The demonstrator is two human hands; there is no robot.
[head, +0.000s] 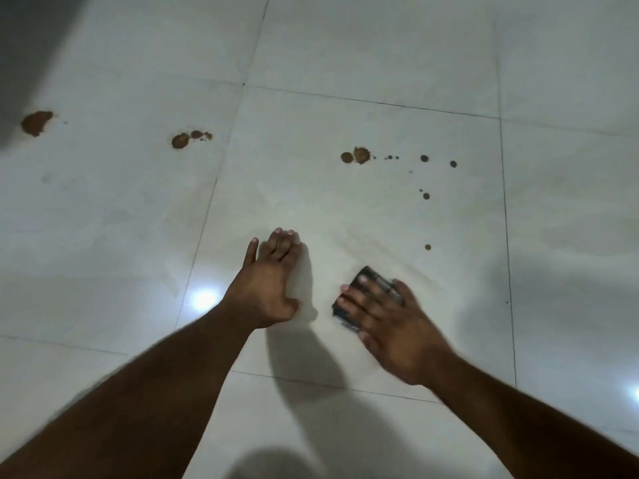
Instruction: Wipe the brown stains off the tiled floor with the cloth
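Pressing small dark folded cloth (366,299) flat on pale glossy tiled floor (345,46) with right hand (390,326), fingers spread; left hand (266,288) braced open beside it; brown stains (356,155) lie farther off, untouched; risk: wet cloth smearing them wider.

Brown stains (359,155), in blotches and scattered dots, mark a glossy, pale grey-white tiled floor (380,46) crossed by thin dark grout lines (505,216); the cloth (371,273) is blue-black with faint paler stripes.
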